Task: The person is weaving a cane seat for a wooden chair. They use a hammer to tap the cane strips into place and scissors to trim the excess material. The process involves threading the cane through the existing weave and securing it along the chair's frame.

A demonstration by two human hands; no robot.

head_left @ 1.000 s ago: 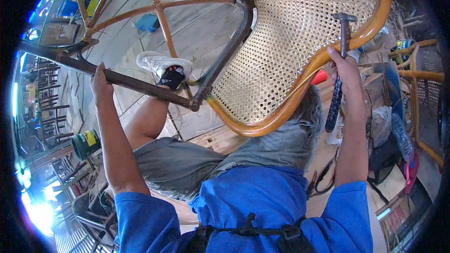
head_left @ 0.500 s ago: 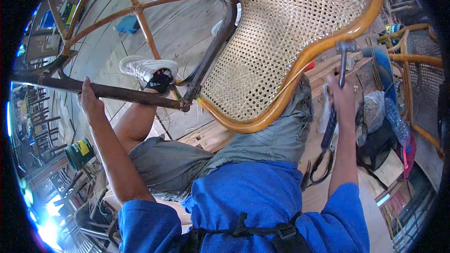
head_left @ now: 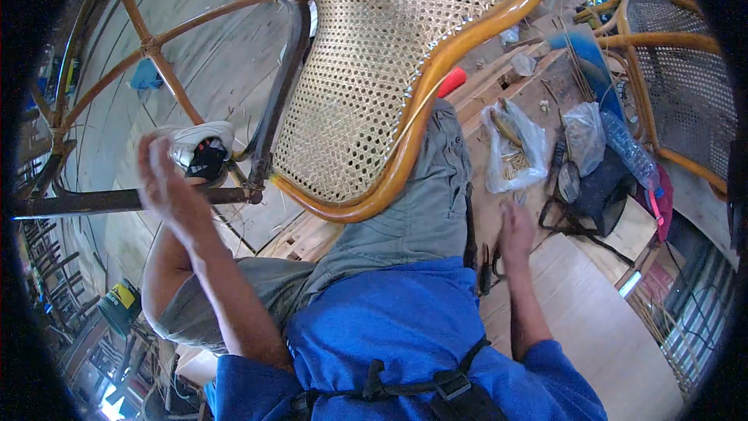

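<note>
A chair with a woven cane panel (head_left: 351,86) in a bent orange-brown rattan rim (head_left: 421,101) rests against my right thigh. Its dark pole (head_left: 101,203) runs to the left, below my left hand (head_left: 165,183). That hand is raised and blurred, its fingers stretched out, with nothing seen in it. My right hand (head_left: 516,238) hangs low over the boards at my right side, blurred, and its grip cannot be made out. Beside it lie dark-handled tools (head_left: 488,269). Just beyond is a clear plastic bag (head_left: 514,148) of small tan pieces.
On the right lie a second plastic bag (head_left: 584,136), a plastic bottle (head_left: 627,144) and a black bag (head_left: 604,203). Another cane chair (head_left: 670,78) stands behind them. A red object (head_left: 452,82) sits by the rim; a dark green can (head_left: 121,304) stands left.
The hammer is gone from my right hand, which has dropped lower. My left hand has come off the pole. The view has shifted right, so the chair appears farther left.
</note>
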